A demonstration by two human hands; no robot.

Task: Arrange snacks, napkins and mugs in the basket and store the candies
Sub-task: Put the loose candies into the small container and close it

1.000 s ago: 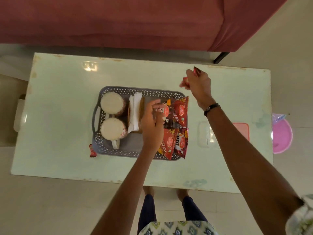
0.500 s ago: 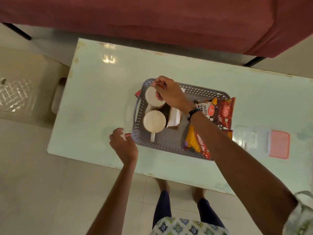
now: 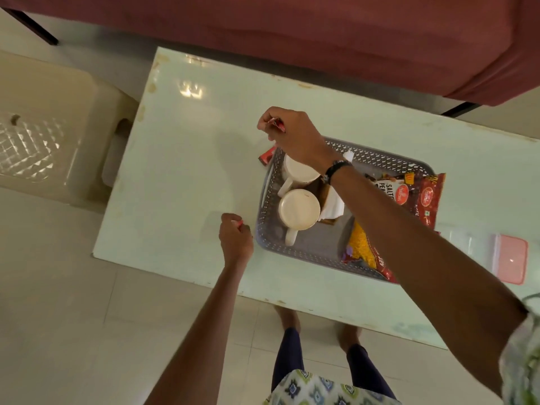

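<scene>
Candies pinched in both hands: right hand (image 3: 287, 135) above basket (image 3: 377, 162), left hand (image 3: 235, 239) just beside its near corner

A pale green table (image 3: 181, 171) is standing on a light tiled floor (image 3: 58, 317), its edges showing brown chips and stains. A dark red sofa (image 3: 321, 33) is running along its far side, with a black leg (image 3: 458, 109) showing beneath. A cream plastic chair (image 3: 52, 130) is sitting just beside the table's left end, its seat catching a patterned glare
</scene>
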